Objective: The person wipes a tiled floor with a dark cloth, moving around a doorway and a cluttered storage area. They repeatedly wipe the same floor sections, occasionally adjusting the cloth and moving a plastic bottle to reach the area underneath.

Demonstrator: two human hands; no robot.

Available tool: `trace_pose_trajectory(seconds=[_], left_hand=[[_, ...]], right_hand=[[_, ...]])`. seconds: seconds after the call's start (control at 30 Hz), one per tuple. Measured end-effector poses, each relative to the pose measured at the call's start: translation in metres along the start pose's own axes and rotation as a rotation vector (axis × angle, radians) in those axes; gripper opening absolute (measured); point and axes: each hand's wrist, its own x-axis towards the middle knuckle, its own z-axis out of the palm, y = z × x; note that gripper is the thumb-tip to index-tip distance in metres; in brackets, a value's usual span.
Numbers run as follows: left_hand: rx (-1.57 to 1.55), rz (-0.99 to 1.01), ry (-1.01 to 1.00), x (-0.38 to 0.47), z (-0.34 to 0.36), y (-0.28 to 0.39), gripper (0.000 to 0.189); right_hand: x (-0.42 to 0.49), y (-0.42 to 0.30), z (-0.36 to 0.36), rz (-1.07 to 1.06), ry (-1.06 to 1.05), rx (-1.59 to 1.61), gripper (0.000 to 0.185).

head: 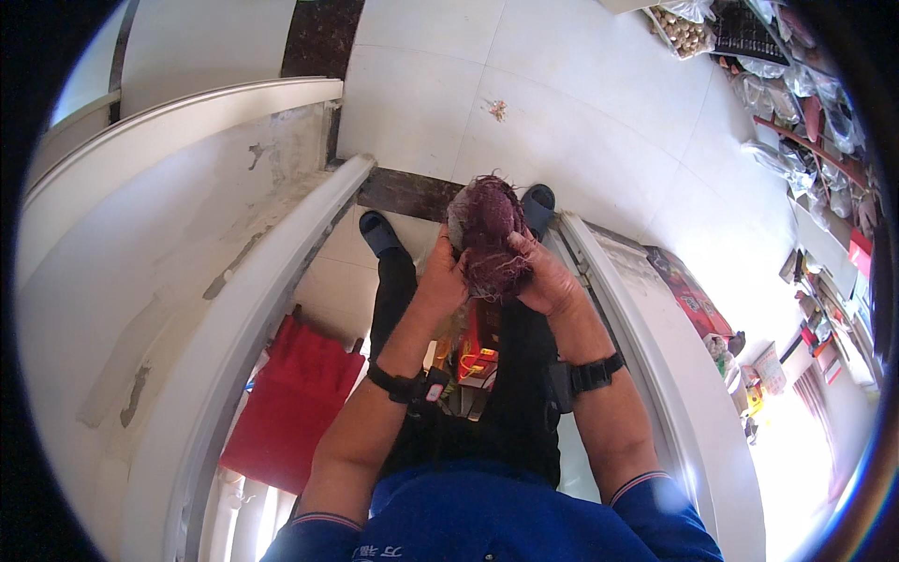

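A dark purple-brown, stringy bundle (494,235), perhaps a mop head or a fibrous cloth, is held out over the doorway floor, with a greyish part along its left side. My left hand (446,274) grips its lower left edge. On the right, my right hand (548,275) holds the bundle with the thumb on top. Both wrists carry black straps with small devices. Beneath the bundle, between my legs, a red box (480,337) shows partly.
White door frames stand left (260,281) and right (632,337). A red cloth (298,404) hangs at lower left. Small crumbs (498,109) lie on the tiled floor (583,119). Bagged goods (765,91) line the far right. My feet wear dark slippers (379,233).
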Motion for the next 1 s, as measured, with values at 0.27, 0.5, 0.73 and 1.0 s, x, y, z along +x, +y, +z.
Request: trace_pose_trajectory(seconds=[0.27,0.5,0.73,1.0], left_hand=[[0.723,0.061,0.083,0.043,-0.027,-0.094,0.061],[0.45,-0.28,0.069,0.047,-0.059,-0.145,0.057],[0.466,-0.369,0.091,0.057,-0.122,-0.212,0.048],[0.247,-0.432,0.02,0.081,-0.129,-0.196,0.044]], right_hand=[[0.067,0.009,-0.055,-0.151,0.319,-0.254,0.055],[0.189,-0.116,-0.161,-0.53,0.748,-1.302,0.072],[0.312,-0.222,-0.239,-0.631,0.953,-1.895,0.078],[0.428,-0.205,-0.269,-0.638,1.028,-1.869,0.078]])
